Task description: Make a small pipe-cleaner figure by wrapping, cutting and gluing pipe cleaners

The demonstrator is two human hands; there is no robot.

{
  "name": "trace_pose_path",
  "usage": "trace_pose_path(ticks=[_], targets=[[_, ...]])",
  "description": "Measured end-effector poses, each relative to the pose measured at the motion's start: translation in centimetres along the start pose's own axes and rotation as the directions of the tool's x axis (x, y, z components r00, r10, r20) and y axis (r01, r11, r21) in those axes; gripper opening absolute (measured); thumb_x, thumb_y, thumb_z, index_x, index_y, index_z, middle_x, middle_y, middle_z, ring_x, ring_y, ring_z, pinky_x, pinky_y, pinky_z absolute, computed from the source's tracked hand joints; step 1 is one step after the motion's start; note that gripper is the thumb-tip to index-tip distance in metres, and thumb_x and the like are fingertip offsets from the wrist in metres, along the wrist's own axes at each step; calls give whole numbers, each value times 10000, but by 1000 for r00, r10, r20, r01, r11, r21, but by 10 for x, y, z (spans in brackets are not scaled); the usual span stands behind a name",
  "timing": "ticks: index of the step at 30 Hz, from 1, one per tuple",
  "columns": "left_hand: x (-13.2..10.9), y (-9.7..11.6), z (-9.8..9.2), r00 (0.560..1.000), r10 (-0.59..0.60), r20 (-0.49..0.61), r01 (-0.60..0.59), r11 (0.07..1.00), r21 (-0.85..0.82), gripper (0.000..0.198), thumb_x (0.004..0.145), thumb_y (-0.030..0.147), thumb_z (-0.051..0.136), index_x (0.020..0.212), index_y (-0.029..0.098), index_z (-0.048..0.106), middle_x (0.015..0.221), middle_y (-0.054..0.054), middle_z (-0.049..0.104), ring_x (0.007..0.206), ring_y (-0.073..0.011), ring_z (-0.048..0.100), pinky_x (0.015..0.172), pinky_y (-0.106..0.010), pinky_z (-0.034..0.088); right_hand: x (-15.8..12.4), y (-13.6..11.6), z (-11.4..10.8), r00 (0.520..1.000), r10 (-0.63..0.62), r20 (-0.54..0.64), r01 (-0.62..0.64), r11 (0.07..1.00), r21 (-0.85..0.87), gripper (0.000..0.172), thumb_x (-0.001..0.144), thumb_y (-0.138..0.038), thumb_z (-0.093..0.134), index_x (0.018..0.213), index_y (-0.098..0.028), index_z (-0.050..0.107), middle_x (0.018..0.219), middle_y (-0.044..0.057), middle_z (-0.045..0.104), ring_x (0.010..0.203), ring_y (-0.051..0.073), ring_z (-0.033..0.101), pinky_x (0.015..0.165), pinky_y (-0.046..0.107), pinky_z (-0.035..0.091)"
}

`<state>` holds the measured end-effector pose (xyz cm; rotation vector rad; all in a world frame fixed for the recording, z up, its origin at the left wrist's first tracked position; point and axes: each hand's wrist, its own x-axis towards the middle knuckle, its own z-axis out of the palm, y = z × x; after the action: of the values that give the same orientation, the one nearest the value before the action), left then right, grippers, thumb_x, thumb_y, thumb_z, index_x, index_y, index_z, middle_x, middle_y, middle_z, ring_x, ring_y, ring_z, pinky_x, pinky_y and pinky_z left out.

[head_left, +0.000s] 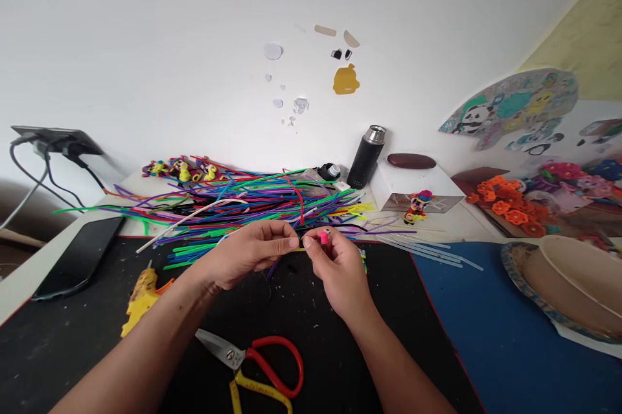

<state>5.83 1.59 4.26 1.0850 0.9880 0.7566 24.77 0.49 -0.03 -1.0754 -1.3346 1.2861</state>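
My left hand (257, 247) is closed in a pinch, thumb against forefinger, in front of the pile of pipe cleaners (228, 200). Whatever lies between its fingertips is too small to make out. Close beside it, my right hand (343, 268) is closed too, and a small bright pink piece (324, 237) shows between its thumb and fingers. The two hands' fingertips almost meet above the black mat (311, 349). Below them lie scissors (262, 362) with one red and one yellow handle, blades apart. A yellow glue gun (140, 300) is left of my left forearm, partly hidden by it.
A phone (80, 255) lies at the left. Behind the pile stand a black bottle (366, 158) and a white box (413, 181), with a small colourful figure (416, 208) at the box's front. Brown basket (578, 284) sits on the blue mat (447, 330) at right.
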Motion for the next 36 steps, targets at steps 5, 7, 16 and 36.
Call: trace_pose_path(ticks=[5, 7, 16, 36], targets=[[1, -2, 0, 1000, 11, -11, -11, 999, 33, 423, 771, 536, 907, 825, 168, 705, 622, 81, 416, 489, -62, 260, 435, -215, 147, -1, 3, 0, 1000, 8, -1, -8, 998, 65, 402, 915, -601, 738, 900, -203, 686, 608, -75, 396, 500, 101, 310, 465, 246, 255], [1, -4, -1, 1000, 12, -21, -12, 1000, 9, 418, 775, 529, 906, 833, 168, 703, 607, 87, 408, 483, -59, 244, 434, -211, 148, -1, 4, 0, 1000, 16, 2, -16, 994, 105, 391, 920, -588, 741, 911, -201, 685, 604, -83, 382, 494, 96, 298, 459, 245, 234], [1, -3, 8, 999, 34, -35, -36, 998, -49, 425, 778, 534, 903, 818, 164, 697, 584, 89, 399, 488, -61, 237, 431, -202, 159, 1, -2, 1, 998, 57, 32, -62, 977, 204, 428, 894, -609, 758, 919, -191, 671, 563, -101, 371, 465, 85, 287, 442, 238, 197], [5, -11, 12, 984, 75, -161, -85, 995, -59, 433, 734, 540, 923, 794, 178, 694, 528, 101, 398, 460, -57, 247, 439, -205, 161, 1, -1, 2, 999, 24, -25, -18, 980, 197, 333, 904, -523, 749, 918, -200, 667, 636, -80, 427, 493, 87, 296, 455, 241, 236]])
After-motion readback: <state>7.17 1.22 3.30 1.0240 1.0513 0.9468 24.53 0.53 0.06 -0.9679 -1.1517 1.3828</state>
